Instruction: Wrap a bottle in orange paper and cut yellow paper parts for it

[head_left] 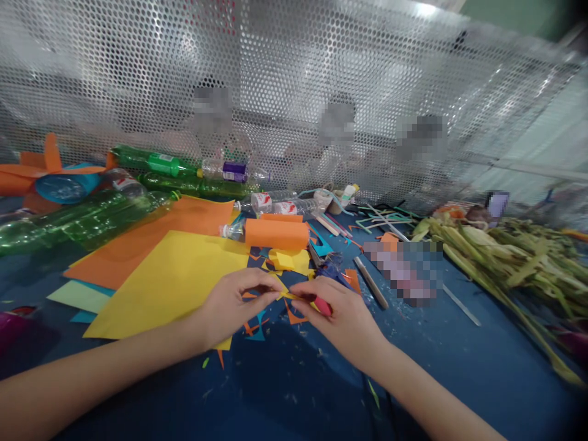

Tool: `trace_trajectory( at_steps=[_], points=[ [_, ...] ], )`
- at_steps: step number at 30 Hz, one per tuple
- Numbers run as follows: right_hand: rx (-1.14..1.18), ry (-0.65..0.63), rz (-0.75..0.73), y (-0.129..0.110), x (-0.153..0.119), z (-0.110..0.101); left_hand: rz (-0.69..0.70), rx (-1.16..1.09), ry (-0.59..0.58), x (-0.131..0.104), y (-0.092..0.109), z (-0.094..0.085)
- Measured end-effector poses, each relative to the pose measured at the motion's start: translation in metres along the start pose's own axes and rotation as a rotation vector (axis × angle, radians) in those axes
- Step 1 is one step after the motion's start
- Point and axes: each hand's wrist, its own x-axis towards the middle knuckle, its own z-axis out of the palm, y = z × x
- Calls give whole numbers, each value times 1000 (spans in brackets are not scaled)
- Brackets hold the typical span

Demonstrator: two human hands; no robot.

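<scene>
Between my two hands is a small strip of yellow paper, pinched at both ends. My left hand grips its left end with thumb and forefinger, over the edge of a large yellow paper sheet. My right hand closes on the other end. A pinkish-red object shows inside the curled right fingers; most of it is hidden, so its kind is unclear. Just beyond the hands lie yellow paper cut-offs and a plastic bottle wrapped in orange paper, on its side.
Green plastic bottles lie at the left beside an orange sheet. Clear bottles rest near the perforated metal screen. A wooden stick, thin straws and corn husks are on the right.
</scene>
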Motion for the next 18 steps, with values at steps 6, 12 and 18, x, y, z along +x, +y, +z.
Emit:
trace_trajectory(
  at_steps=[6, 12, 18],
  points=[
    [57, -23, 37, -3, -2, 1, 106, 77, -18, -1, 3, 0],
    [273, -98, 249, 10, 3, -2, -116, -55, -54, 3, 0, -1],
    [310, -81, 288, 27, 6, -3, -207, -150, -61, 7, -9, -4]
  ],
)
